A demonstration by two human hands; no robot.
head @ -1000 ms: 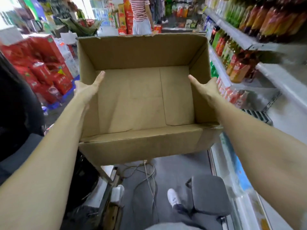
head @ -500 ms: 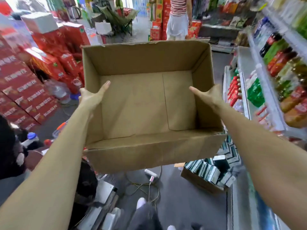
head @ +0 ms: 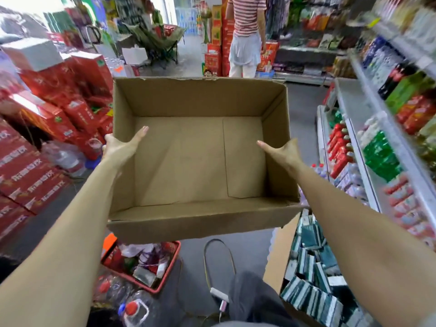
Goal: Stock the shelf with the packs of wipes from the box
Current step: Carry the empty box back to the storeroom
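1. My left grip (head: 120, 147) pinches the left wall of the empty box (head: 200, 161), thumb inside.
2. The box, mid-frame, has swung away from the shelf (head: 351, 100) toward the aisle.
3. My right grip (head: 283, 152) pinches the right wall likewise.
4. Newly in view at lower right is a carton (head: 277, 260) full of packs (head: 313, 279), probably the wipes to stock next.

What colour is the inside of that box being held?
The box is plain brown cardboard; head view.
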